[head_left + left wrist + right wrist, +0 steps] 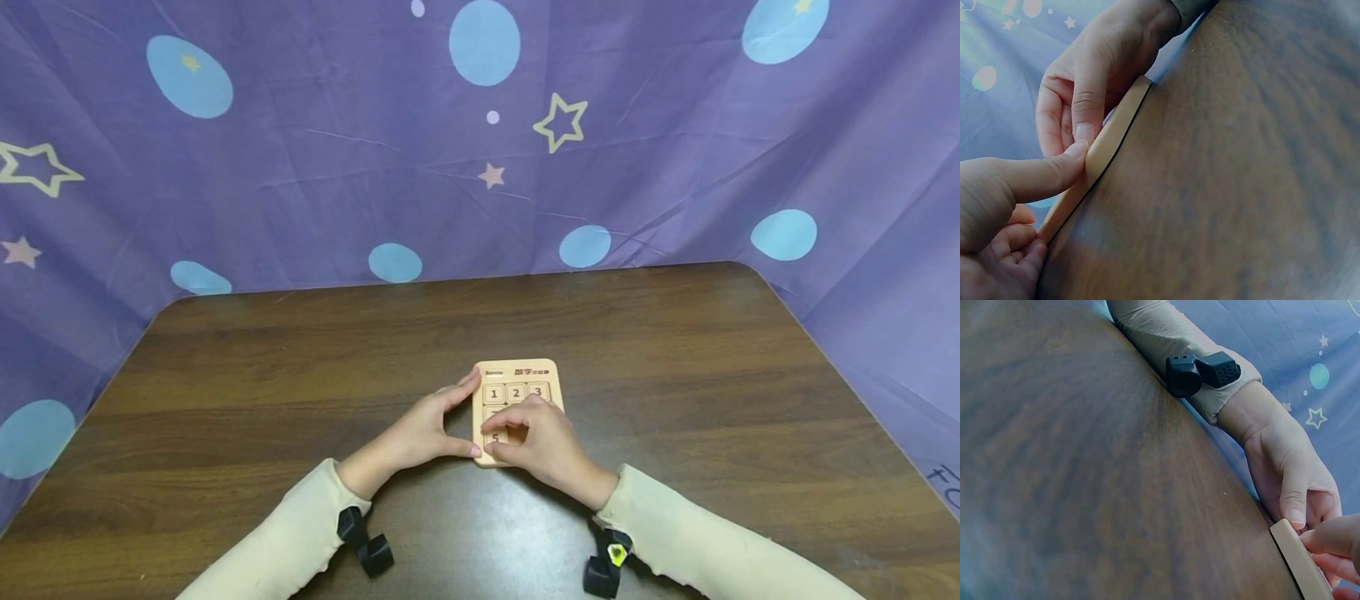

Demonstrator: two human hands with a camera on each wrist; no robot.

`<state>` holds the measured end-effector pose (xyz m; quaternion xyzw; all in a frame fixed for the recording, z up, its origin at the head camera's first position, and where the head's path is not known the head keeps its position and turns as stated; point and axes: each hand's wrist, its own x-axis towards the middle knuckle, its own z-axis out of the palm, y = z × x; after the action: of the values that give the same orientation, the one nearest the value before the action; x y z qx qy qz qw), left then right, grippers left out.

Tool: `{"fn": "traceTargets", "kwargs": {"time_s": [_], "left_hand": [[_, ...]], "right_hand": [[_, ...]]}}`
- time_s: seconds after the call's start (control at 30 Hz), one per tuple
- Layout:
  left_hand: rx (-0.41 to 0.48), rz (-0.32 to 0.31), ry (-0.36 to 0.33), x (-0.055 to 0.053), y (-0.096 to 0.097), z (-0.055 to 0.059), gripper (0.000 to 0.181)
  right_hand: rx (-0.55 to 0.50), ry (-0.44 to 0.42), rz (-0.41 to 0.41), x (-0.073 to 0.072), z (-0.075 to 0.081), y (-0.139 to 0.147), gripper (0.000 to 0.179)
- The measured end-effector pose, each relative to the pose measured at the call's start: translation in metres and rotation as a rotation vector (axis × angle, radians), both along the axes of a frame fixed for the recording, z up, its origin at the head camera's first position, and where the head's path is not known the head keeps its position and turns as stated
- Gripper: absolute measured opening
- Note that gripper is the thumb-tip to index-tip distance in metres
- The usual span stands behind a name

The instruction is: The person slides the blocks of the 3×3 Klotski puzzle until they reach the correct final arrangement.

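A pale wooden number slide puzzle lies on the table, its top row of tiles showing 1, 2 and 3. Along its left side my left hand holds the frame, fingers at the upper left corner and thumb at the lower left. My right hand reaches over the board from the right, hiding most of the lower tiles. Its index fingertip and thumb come down on either side of the tile marked 5. In the left wrist view, the right thumb touches down close beside the left thumb at the puzzle's edge.
The brown wooden table has rounded far corners. Behind it hangs a purple cloth with stars and blue dots. A black wrist camera sits on the left cuff, another on the right.
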<state>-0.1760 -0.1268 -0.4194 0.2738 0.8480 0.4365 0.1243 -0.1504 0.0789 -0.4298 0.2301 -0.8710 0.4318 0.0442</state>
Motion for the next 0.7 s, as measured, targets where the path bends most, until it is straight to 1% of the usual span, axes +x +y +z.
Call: {"fn": "traceTargets", "kwargs": {"time_s": [0.23, 0.47, 0.7], "left_hand": [[-0.007, 0.001, -0.002, 0.0005, 0.0002, 0.0012, 0.097], [-0.006, 0.0, -0.001, 0.0008, 0.0008, 0.0036, 0.096], [-0.012, 0.004, 0.01, 0.0027, 0.0014, 0.002, 0.097]], "right_hand": [[0.005, 0.003, 0.015, -0.0004, 0.0005, 0.0003, 0.02], [0.009, 0.024, 0.029, -0.0013, 0.0008, 0.0009, 0.02], [-0.017, 0.009, 0.045, -0.0014, 0.0001, 0.0015, 0.019]]}}
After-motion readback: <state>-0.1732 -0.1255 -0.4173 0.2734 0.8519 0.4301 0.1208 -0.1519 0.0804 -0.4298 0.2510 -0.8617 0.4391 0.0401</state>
